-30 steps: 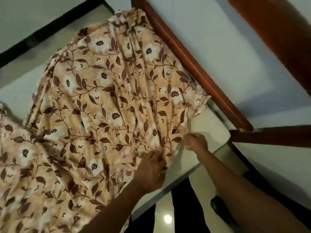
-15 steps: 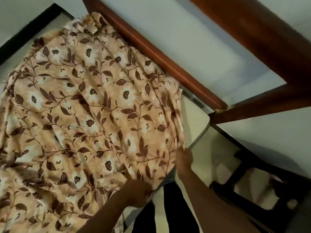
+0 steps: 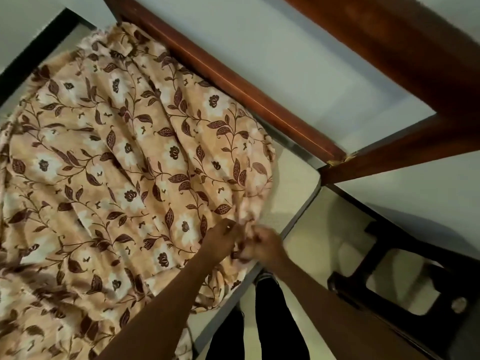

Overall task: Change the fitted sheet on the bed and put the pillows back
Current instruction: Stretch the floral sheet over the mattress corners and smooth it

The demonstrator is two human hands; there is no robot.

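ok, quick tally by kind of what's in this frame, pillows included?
floral sheet: 1
bare mattress: 1
wooden bed frame: 1
dark stool: 1
hands: 2 (left hand, right hand)
pillows: 0
Total: 6

I see the fitted sheet (image 3: 124, 157) in peach-tan, printed all over with white flowers and dark brown leaves on thin trailing vines. The bare mattress (image 3: 291, 193) corner I read as off-white, the bed frame (image 3: 233, 81) as reddish-brown wood, the wall (image 3: 298, 61) pale grey, the trousers (image 3: 275, 320) black
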